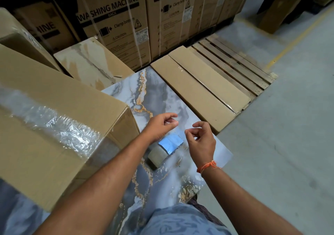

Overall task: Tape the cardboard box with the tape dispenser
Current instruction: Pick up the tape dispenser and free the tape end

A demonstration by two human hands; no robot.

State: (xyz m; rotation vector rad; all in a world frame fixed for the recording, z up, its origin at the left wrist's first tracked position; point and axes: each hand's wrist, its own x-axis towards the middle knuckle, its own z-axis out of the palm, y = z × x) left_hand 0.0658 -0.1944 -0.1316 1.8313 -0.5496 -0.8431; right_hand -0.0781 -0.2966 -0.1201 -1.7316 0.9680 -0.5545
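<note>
Two big things fill my view: the cardboard box [54, 112] at nine o'clock, its top already under clear tape, and the marbled slab [159, 94] it sits on. Smaller, at six o'clock, the tape dispenser [165, 149] lies flat on the slab. My left hand [159, 128] and right hand [201, 140] hover above it, fingers pinched; whether they hold a clear strip, I cannot tell. Any loose strip could fold onto itself.
</note>
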